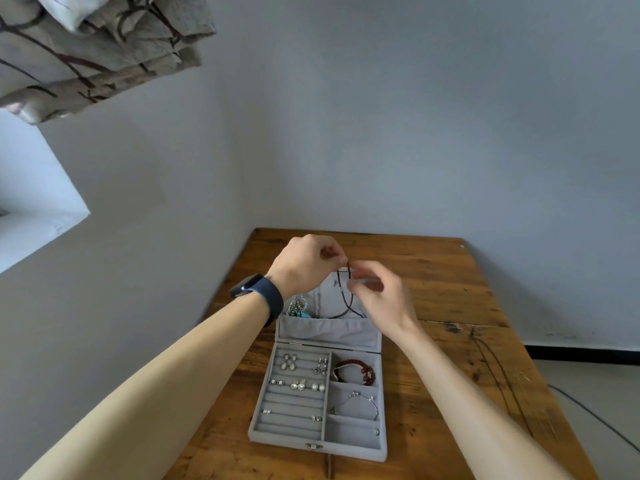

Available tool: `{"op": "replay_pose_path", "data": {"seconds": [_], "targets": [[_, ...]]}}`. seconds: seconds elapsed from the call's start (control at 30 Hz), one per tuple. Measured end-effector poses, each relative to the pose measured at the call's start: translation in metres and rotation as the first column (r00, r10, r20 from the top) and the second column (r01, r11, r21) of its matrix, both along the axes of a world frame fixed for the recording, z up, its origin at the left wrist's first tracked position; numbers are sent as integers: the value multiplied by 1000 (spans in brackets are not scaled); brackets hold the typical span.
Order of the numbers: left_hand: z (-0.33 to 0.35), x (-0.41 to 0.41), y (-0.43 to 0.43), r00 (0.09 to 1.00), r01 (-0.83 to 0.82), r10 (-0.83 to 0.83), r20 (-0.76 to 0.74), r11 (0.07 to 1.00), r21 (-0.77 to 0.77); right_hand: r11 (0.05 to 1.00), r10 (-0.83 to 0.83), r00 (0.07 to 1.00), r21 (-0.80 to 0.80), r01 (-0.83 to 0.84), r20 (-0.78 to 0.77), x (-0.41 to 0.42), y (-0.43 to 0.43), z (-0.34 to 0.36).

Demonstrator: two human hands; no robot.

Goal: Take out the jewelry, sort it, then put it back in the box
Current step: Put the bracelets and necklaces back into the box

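Note:
An open grey velvet jewelry box [263, 407] lies on the wooden table, its lid [325, 332] standing up at the back. My left hand [304, 265] and my right hand [381, 299] both pinch the top of a dark beaded necklace [348, 301], which hangs down in front of the lid into its pocket. Silver and turquoise pieces [298, 308] stick out of the pocket's left side. Several earrings [298, 375] sit in the left ring rows. A red bead bracelet [355, 370] and a silver bangle [356, 401] lie in the right compartments.
The wooden table [450, 306] stands in a corner, against pale walls on the left and behind. A dark cable [498, 375] trails over the table's right side. Patterned fabric [97, 46] hangs at the upper left. I wear a dark watch [258, 296] on the left wrist.

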State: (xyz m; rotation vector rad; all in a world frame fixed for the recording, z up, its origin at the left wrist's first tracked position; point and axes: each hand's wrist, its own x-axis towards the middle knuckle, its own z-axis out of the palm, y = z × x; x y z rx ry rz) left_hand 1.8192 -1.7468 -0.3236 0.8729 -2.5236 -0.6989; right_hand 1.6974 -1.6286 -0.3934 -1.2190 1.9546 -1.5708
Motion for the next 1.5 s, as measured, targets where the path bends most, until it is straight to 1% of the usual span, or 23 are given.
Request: {"op": "replay_pose_path", "data": {"seconds": [0.17,0.23,0.27,0.3,0.33,0.37,0.4,0.47,0.6,0.67,0.8,0.87,0.97,1.07,1.13,1.2,1.3,1.33,1.37,1.43,1.5], "targets": [[-19,2,-1,997,-24,25,76,1000,-14,997,21,989,82,-8,-149,-5,-7,-3],[-24,4,-2,993,-27,36,108,996,-84,995,12,971,96,11,-239,-6,-8,-7],[-26,6,-2,989,-23,45,138,987,-160,995,-8,942,95,43,-335,-6,-10,-9],[-29,6,-4,984,-12,55,172,970,-242,992,-37,886,92,90,-463,-7,-12,-12],[-31,7,-5,978,2,63,200,951,-309,987,-64,810,85,139,-583,-7,-14,-16],[-34,8,-6,974,9,71,215,937,-349,981,-84,741,76,179,-666,-8,-17,-18],[-36,8,-7,973,8,78,217,929,-371,977,-94,697,71,203,-711,-8,-20,-20],[-40,7,-11,975,-5,91,205,923,-384,975,-86,655,72,211,-751,-8,-26,-22],[-45,4,-15,968,-11,92,232,944,-331,971,-62,630,100,218,-774,-7,-35,-28],[-48,3,-16,972,-31,106,210,944,-329,961,-98,610,84,264,-787,-5,-38,-30],[-54,0,-16,977,-102,167,135,914,-393,938,-197,553,8,346,-809,2,-41,-32],[-56,0,-16,978,-128,180,103,915,-382,930,-228,540,-16,368,-810,6,-43,-33],[-57,3,-18,981,-103,153,115,928,-358,935,-195,543,11,353,-816,8,-41,-35],[-57,7,-19,979,-44,109,174,940,-338,956,-85,556,89,278,-827,7,-32,-39],[-56,9,-20,980,-37,100,170,940,-340,969,-41,562,103,222,-826,5,-22,-41],[-57,10,-20,982,-36,100,159,932,-362,977,-74,586,61,207,-807,3,-10,-43],[-59,10,-18,982,-50,117,146,916,-398,955,-219,622,-34,295,-752,6,10,-48],[-60,10,-17,982,-54,122,143,911,-408,946,-224,620,-15,323,-752,8,14,-50],[-61,9,-16,982,-55,125,142,907,-417,939,-186,621,48,340,-761,11,18,-54],[-64,7,-14,980,-59,134,147,900,-431,910,-33,633,238,339,-774,17,22,-57],[-65,6,-13,978,-65,145,151,898,-435,878,62,700,372,301,-712,22,23,-57]]}}
